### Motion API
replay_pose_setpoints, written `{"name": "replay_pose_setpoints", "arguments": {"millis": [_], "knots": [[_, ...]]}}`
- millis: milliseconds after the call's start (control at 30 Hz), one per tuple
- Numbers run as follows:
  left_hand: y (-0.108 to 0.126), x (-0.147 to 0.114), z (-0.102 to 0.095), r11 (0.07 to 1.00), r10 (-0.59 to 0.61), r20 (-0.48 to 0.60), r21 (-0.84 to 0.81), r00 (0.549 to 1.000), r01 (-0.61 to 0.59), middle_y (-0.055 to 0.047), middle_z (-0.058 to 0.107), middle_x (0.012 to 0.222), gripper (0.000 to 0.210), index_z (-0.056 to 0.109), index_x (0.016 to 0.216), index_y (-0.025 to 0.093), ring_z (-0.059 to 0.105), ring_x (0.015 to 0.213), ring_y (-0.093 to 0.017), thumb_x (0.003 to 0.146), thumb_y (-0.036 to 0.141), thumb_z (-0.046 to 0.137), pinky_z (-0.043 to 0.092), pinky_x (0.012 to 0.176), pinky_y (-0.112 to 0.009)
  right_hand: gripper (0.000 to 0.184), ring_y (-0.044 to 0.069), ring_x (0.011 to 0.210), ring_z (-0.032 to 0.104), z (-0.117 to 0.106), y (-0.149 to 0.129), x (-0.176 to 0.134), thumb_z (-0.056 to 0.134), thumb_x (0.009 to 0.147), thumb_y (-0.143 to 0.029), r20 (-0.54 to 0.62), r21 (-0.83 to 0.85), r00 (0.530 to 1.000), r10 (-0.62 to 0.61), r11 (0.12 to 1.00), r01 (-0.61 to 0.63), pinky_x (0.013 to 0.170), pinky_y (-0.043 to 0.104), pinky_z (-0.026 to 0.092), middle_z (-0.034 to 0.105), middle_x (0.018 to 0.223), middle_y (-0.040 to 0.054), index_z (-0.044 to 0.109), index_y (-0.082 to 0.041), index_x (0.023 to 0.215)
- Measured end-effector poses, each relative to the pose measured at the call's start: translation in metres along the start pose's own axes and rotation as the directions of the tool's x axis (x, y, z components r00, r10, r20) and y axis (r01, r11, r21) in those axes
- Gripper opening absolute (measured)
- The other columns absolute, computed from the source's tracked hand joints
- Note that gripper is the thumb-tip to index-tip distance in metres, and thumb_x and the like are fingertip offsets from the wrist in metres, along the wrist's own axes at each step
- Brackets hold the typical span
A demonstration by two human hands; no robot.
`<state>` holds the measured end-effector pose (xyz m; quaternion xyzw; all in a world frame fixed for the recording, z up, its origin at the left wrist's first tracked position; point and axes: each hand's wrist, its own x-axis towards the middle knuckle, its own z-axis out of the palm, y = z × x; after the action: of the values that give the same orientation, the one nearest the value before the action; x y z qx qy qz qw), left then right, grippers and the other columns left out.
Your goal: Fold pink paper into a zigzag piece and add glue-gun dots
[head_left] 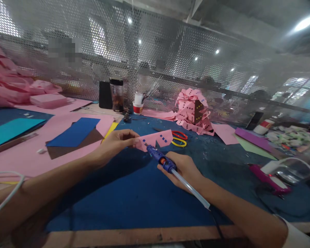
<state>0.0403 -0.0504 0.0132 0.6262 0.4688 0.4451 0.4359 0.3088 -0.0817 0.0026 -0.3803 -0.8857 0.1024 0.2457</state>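
Note:
Between its thumb and fingers, my left hand [120,140] pinches the left end of a pink paper strip [162,137]. Small dark blue squares are stuck on the strip, and a notch is cut in its lower edge. My right hand [184,168] is wrapped round a blue hot glue gun [161,160], whose tip is at the strip's lower edge; whether it touches cannot be made out. A long clear glue stick [191,188] juts from the gun's back end. Just behind the strip lie scissors [180,138] with red and yellow handles, partly hidden by the paper.
A pink paper model [193,112] with dark squares stands at the back. Blue card [76,131] and pink sheets lie left. A dark-lidded jar [116,94] and a paper cup [137,107] stand by the mesh screen. On the right lie a magenta device [270,179] and paper scraps [286,137].

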Motion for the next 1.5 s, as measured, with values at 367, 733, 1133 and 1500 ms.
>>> {"name": "replay_pose_setpoints", "arguments": {"millis": [367,733,1133,1500], "knots": [[-0.0039,0.0020,-0.0009,1.000,-0.004,0.017,-0.017,1.000,0.004,0.000,0.066,0.081,0.024,0.070,0.088,0.019,0.057,0.076,-0.014,0.077,0.040,0.074,0.043,0.072,-0.025,0.015,0.013,0.065,0.051,0.0013,0.0016,-0.0012,0.064,0.085,-0.027,-0.015,0.003,1.000,-0.012,1.000,0.012,0.062,0.023,0.033,0.056,0.076,-0.0015,0.051,-0.021,0.082],[-0.0018,0.0014,-0.0013,0.999,-0.014,-0.015,-0.034,1.000,0.014,0.000,0.067,0.078,0.024,0.071,0.089,0.019,0.057,0.071,-0.013,0.076,0.040,0.075,0.043,0.068,-0.025,0.015,0.011,0.063,0.049,0.0008,-0.0002,-0.0013,0.064,0.085,-0.026,-0.018,0.009,1.000,-0.015,1.000,0.015,0.060,0.022,0.031,0.056,0.074,-0.0024,0.051,-0.021,0.081],[0.0003,0.0017,-0.0019,1.000,0.005,-0.005,-0.019,1.000,-0.005,0.000,0.065,0.077,0.022,0.071,0.087,0.019,0.056,0.072,-0.013,0.078,0.038,0.073,0.043,0.070,-0.025,0.016,0.010,0.061,0.047,-0.0005,-0.0020,-0.0009,0.064,0.084,-0.023,-0.006,0.021,1.000,0.004,1.000,-0.004,0.058,0.022,0.030,0.055,0.073,-0.0028,0.050,-0.020,0.078],[0.0004,0.0018,-0.0011,0.999,-0.001,-0.010,-0.035,1.000,0.001,0.000,0.066,0.077,0.023,0.071,0.087,0.019,0.057,0.071,-0.013,0.076,0.039,0.074,0.044,0.069,-0.026,0.016,0.011,0.062,0.049,0.0006,-0.0009,-0.0013,0.064,0.086,-0.026,-0.009,0.018,1.000,0.003,1.000,-0.002,0.059,0.022,0.031,0.057,0.075,-0.0019,0.051,-0.020,0.079]]}}
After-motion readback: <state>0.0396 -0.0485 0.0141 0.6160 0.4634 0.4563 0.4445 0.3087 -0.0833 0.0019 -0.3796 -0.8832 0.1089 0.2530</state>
